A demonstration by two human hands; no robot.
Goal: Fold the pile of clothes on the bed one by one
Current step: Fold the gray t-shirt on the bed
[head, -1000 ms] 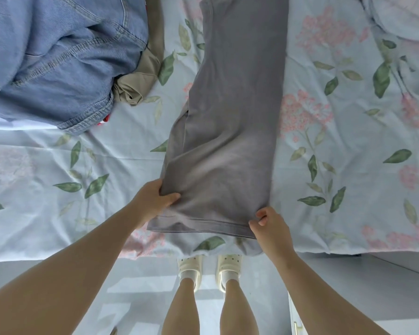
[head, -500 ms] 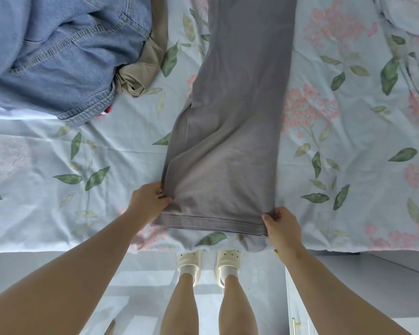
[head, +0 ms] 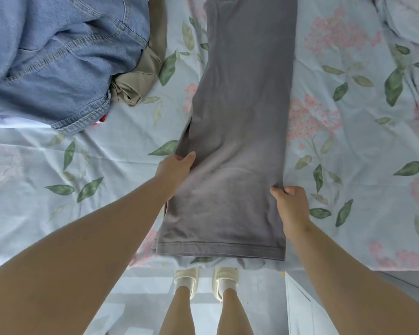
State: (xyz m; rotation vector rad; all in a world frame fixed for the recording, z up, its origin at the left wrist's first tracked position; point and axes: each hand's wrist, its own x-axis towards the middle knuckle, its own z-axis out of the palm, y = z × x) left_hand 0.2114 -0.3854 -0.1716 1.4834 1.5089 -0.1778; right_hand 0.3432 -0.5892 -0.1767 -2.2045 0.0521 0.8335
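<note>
Grey trousers lie lengthwise on the floral bed sheet, legs stacked, hem at the bed's near edge. My left hand grips the left edge of the trouser leg, thumb on top and fingers under the cloth. My right hand pinches the right edge a little nearer the hem. The waist end runs out of view at the top. A pile with a blue denim garment and a khaki garment lies at the upper left.
Something white and a bit of red peek from under the denim. A crumpled pale cover sits at the top right. The bed edge runs along the bottom, with my feet in cream sandals on a glossy floor. A white cabinet stands at lower right.
Both hands have slid from the hem up along the side edges of the trouser leg, away from me. The trousers themselves lie as before.
</note>
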